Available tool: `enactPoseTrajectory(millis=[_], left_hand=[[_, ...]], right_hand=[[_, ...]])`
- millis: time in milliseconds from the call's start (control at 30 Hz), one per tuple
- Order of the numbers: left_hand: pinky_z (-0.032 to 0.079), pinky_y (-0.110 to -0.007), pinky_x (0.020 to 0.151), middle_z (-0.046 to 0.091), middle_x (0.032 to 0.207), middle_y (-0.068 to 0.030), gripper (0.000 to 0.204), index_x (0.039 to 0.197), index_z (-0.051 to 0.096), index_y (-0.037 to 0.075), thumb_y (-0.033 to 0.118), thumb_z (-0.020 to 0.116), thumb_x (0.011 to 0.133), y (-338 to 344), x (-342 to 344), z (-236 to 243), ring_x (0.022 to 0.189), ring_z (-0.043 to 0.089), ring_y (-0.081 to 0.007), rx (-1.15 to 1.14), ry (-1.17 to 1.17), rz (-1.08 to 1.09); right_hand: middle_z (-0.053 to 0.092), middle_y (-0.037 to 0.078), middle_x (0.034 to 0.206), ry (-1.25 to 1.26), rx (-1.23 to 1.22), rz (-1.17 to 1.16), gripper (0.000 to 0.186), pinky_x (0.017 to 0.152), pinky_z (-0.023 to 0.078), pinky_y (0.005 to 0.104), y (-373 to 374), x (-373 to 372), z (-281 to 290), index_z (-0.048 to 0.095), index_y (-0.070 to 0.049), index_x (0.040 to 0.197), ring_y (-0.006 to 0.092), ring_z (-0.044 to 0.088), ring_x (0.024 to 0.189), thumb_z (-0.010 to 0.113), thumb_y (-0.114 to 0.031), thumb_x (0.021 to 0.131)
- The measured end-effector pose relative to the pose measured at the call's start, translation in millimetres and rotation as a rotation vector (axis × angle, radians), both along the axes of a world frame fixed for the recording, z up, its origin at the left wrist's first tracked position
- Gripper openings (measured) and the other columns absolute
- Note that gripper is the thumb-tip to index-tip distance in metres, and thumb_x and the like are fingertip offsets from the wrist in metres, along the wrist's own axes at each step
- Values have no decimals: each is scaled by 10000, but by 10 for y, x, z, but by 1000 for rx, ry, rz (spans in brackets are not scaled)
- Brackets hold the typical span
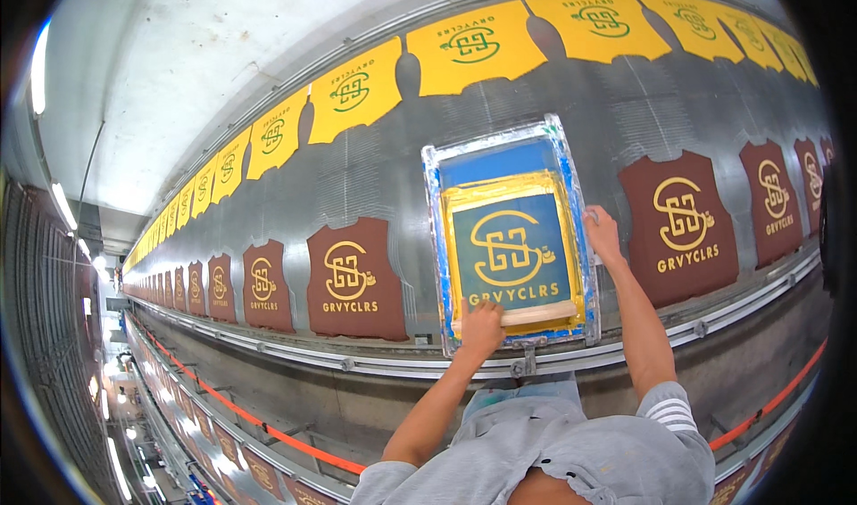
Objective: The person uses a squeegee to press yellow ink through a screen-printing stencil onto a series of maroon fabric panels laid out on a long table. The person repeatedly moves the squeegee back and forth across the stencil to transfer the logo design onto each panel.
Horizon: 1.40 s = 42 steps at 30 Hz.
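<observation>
A screen-printing frame lies on the long grey table, with tape and blue and yellow ink smears along its sides. Inside it, a blue-green mesh shows a yellow looped emblem with lettering below. My left hand is closed around the left end of a wooden squeegee, which lies across the frame's near end, just below the lettering. At the frame's right side, my right hand grips the outer edge with its fingers curled. Whatever lies beneath the frame is hidden.
Maroon shirt panels with yellow prints line the near side of the table, left and right of the frame. Yellow panels with green prints fill the far side. A metal rail runs along the near edge; an orange strip lies behind me.
</observation>
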State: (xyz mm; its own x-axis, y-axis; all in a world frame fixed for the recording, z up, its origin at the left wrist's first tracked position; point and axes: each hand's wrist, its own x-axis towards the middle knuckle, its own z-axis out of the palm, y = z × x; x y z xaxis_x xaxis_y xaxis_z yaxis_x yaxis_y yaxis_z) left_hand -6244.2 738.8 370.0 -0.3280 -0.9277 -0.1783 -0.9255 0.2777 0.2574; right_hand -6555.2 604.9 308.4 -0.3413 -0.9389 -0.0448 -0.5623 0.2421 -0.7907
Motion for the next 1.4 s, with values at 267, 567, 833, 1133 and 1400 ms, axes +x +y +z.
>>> enactPoseTrajectory(millis=[267, 567, 833, 1133, 1400], left_hand=[[260, -655, 1115, 718, 937, -97, 281, 942, 761, 122, 102, 688, 672, 117, 579, 290, 1062, 653, -276, 37, 125, 85], [185, -712, 1125, 729, 943, -102, 266, 934, 755, 113, 96, 680, 679, 153, 3378, 192, 1170, 617, -278, -38, -30, 37], [529, -419, 887, 697, 1081, -127, 452, 1069, 682, 51, -45, 657, 627, 525, 4285, 20, 972, 667, -316, -235, 202, -24], [559, -433, 768, 726, 968, -154, 406, 1025, 732, 83, 3, 655, 634, 270, 4460, 370, 878, 697, -346, 86, 171, 84], [556, -459, 810, 726, 944, -195, 349, 1024, 770, 99, 102, 655, 695, -267, 4597, 160, 898, 695, -373, 358, -55, 44]], right_hand=[[716, 199, 923, -13, -63, -99, 254, 793, 517, 430, -48, 692, 603, 711, -25, 1001, 360, 699, 893, 574, -227, 932], [711, 175, 867, -187, -152, -55, 217, 794, 508, 404, 25, 3633, 134, 700, 0, 964, 326, 692, 864, 593, -185, 927], [707, 177, 820, -150, -72, -76, 247, 704, 491, 403, -9, 4498, 98, 705, 6, 956, 286, 673, 752, 588, -208, 924], [710, 192, 855, -125, 39, -97, 276, 755, 499, 418, -54, 4633, 71, 719, -14, 987, 322, 686, 818, 593, -248, 911], [711, 193, 876, -24, 23, -107, 293, 767, 498, 418, -86, 4667, 37, 726, -36, 991, 332, 680, 843, 574, -265, 889]])
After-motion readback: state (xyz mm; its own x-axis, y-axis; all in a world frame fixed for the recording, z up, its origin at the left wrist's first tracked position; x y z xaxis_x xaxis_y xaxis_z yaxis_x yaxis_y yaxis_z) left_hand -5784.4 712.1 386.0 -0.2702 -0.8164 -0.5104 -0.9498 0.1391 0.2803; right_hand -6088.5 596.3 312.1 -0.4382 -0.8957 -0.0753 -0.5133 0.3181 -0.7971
